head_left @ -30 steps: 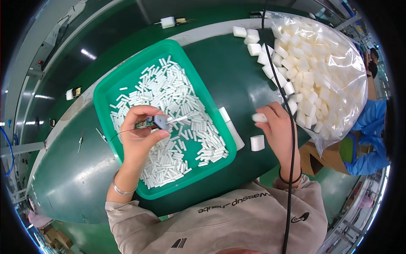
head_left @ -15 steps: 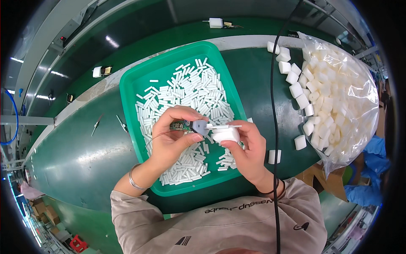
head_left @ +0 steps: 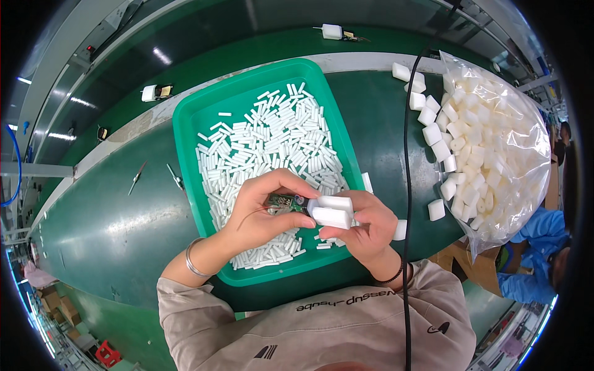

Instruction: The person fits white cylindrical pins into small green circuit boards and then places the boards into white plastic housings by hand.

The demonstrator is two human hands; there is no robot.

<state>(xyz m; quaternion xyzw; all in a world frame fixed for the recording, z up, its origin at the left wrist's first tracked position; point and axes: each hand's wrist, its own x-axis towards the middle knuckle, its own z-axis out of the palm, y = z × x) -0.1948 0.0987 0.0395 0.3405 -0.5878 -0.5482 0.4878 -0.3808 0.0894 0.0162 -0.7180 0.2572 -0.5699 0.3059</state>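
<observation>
My left hand point(head_left: 255, 213) is closed around a small device with a green circuit board point(head_left: 281, 201) and a dark grey end. A thin wire trails from it past my left palm. Against the device's other end sits a white foam piece point(head_left: 332, 216), seen as two pale blocks with a gap between them. My right hand point(head_left: 372, 227) grips this foam between thumb and fingers. Both hands are held over the lower part of a green tray point(head_left: 207, 108), where several short white sticks point(head_left: 284, 133) lie scattered. Where foam and device meet is partly hidden by fingers.
On the right, a clear plastic bag point(head_left: 495, 142) holds several white foam pieces; loose ones point(head_left: 437, 210) lie beside it. A black cable point(head_left: 407, 185) hangs down across the view. Similar assemblies point(head_left: 332, 32) lie on the far belt. A person in blue point(head_left: 532, 266) is at the right.
My hands have come together: the device moved right, and the foam now covers its end. The white stick seen before at my right fingers no longer shows. Assemblies on the far belt shifted right.
</observation>
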